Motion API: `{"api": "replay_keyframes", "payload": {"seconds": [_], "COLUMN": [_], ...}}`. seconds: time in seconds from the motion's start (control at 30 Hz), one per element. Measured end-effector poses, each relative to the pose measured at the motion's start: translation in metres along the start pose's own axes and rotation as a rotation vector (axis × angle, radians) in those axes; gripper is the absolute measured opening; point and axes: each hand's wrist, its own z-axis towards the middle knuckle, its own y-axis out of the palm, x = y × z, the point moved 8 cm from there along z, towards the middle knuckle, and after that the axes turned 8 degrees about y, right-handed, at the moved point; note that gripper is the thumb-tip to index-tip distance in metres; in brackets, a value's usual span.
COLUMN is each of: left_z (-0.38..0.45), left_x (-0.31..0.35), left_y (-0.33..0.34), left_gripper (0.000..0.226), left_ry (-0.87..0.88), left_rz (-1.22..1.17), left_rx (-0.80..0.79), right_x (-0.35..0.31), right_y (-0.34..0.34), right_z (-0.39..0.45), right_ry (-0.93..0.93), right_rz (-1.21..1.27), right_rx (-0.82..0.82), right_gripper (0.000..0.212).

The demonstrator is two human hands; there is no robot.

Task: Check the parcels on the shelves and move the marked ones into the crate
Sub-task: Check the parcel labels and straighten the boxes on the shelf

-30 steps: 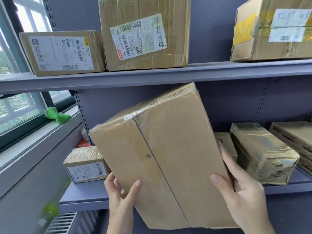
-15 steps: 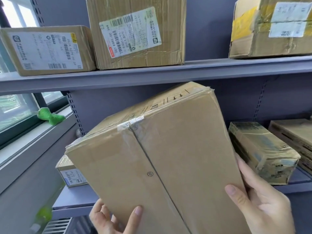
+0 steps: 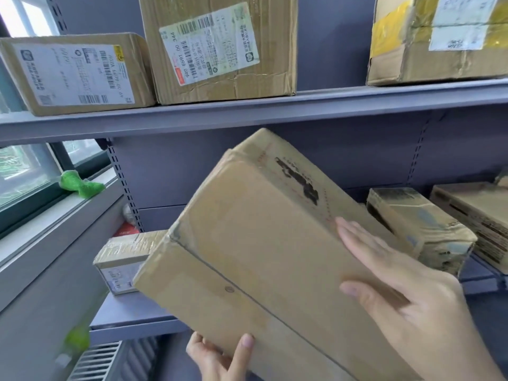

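two hands hold one big brown cardboard parcel [image 3: 255, 259] tilted in front of the lower shelf [image 3: 132, 312], off the shelf board and up in the air. the left hand [image 3: 220, 356] grips its bottom edge from below, thumb curled up over the front face, the other fingers tucked under and mostly hidden. the right hand [image 3: 406, 292] lies on the parcel's right side, fingers straight and close together along the upper face, thumb pressed flat on the front face. a taped seam runs slantwise down the front face, and a black scrawled mark [image 3: 299, 177] sits on the upper face, inside a faint dotted red outline; what it says i cannot tell

on the lower shelf, a small taped parcel [image 3: 123, 257] sits behind the held parcel's left corner, and two more parcels stand to the right, one wrapped in shiny tape [image 3: 420, 226] and a flatter printed one [image 3: 475, 213] at the frame edge

three parcels sit on the upper shelf [image 3: 247, 111]: a low one with a wide white label [image 3: 74, 72] at left, a taller one with a tilted label [image 3: 220, 45] touching it, and one with yellow tape [image 3: 439, 37] well apart to the right

a green toy [image 3: 79, 184] rests on the window sill at left, and a white radiator grille [image 3: 96, 361] shows below the shelving
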Motion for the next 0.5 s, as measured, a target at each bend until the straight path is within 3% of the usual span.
{"api": "replay_keyframes", "payload": {"seconds": [0.03, 0.1, 0.2, 0.3, 0.5], "left_z": [-0.005, 0.003, 0.012, 0.021, 0.031], "left_x": [0.010, 0.008, 0.001, -0.011, -0.023], "left_y": [0.020, 0.056, 0.063, 0.072, 0.076], "left_gripper": [0.102, 0.105, 0.070, 0.050, 0.046], "left_ry": [0.014, 0.035, -0.050, -0.118, -0.182], "left_rz": [-0.018, -0.083, -0.147, -0.154, -0.079], "left_rx": [-0.088, -0.088, -0.097, -0.128, -0.154], "right_x": [-0.001, -0.003, -0.007, 0.002, 0.013], "right_y": [0.004, 0.012, 0.033, 0.060, 0.100], "right_z": [0.003, 0.016, 0.030, 0.043, 0.066], "right_ry": [-0.020, -0.057, -0.139, -0.165, -0.174], "right_rz": [-0.047, -0.115, -0.167, -0.151, -0.192], "right_rx": [-0.006, -0.025, -0.072, -0.111, -0.208], "right_gripper": [0.048, 0.051, 0.058, 0.059, 0.058]}}
